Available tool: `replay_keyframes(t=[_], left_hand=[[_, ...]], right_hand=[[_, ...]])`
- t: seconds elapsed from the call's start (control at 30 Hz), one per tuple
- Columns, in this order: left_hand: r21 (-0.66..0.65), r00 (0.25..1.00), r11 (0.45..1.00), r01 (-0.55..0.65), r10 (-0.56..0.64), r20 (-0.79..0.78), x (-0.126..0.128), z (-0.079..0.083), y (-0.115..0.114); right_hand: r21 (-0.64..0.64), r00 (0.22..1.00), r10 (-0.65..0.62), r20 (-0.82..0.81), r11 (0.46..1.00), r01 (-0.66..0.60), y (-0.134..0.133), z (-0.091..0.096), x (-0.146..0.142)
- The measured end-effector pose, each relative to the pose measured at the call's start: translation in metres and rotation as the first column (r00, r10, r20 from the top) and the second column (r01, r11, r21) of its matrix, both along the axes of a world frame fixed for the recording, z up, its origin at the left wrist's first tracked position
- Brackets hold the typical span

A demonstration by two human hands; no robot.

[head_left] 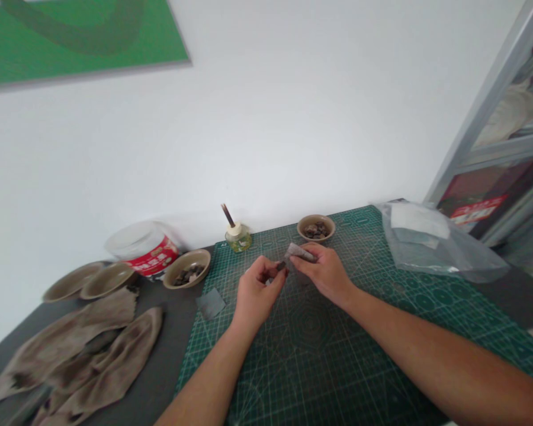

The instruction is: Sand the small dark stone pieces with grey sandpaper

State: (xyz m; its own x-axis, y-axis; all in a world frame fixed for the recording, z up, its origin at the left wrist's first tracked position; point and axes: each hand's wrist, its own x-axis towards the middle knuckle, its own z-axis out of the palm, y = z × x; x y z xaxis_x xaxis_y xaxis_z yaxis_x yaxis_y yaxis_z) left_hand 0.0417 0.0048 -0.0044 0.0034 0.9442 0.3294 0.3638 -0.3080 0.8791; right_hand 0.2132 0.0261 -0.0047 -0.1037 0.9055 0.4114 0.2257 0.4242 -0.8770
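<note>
Over the green cutting mat [311, 355], my left hand [260, 290] pinches a small dark stone [281, 265] between thumb and fingertips. My right hand [324, 271] grips a folded, worn piece of grey sandpaper [298, 252], its edge against or very close to the stone. Fingers partly cover both things. A flat grey sheet [211, 304], like sandpaper, lies at the mat's left edge. Behind my right hand stands a small tan bowl [300, 223] of brown stones [316, 230]. Another tan bowl [208, 263] with several stones [189, 274] is off to the left.
Two tan dishes [55, 291] and a white tub with a red label [151, 257] stand at back left. Stained brown cloths [128, 367] lie in front. A small jar with sticks [238, 238] is near the wall. At right are a clear plastic bag [408, 248] and a shelf [475, 127].
</note>
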Motion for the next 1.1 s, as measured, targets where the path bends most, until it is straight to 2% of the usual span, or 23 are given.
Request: replay_keyframes(t=[0.2,0.33,0.53,0.77,0.9,1.1], left_hand=[[-0.004,0.999,1.000,0.031,-0.031,-0.031,-0.0014,0.0000,0.0025],[-0.035,0.995,0.994,0.101,-0.101,0.006,-0.0018,-0.0008,0.0023],[-0.008,0.975,0.984,0.177,-0.174,0.136,0.0016,-0.0009,0.0004],[-0.013,0.974,0.984,0.180,-0.176,0.141,0.0022,0.0018,-0.0004],[-0.015,0.973,0.982,0.186,-0.182,0.145,0.0034,0.0018,-0.0008],[-0.026,0.981,0.986,0.163,-0.159,0.110,0.0020,-0.0003,0.0004]], right_hand=[[0.039,0.991,0.130,-0.028,0.991,-0.129,-0.0070,0.0021,-0.0053],[0.010,0.993,0.118,-0.032,0.993,-0.118,-0.0067,0.0025,-0.0051],[-0.035,0.990,0.118,-0.078,0.992,-0.121,-0.0052,0.0034,-0.0030],[-0.055,0.992,0.106,-0.074,0.992,-0.110,-0.0057,0.0030,-0.0039],[-0.050,0.988,0.141,-0.066,0.988,-0.145,-0.0062,0.0039,-0.0038],[-0.021,0.991,0.107,-0.077,0.994,-0.109,-0.0082,0.0043,-0.0043]])
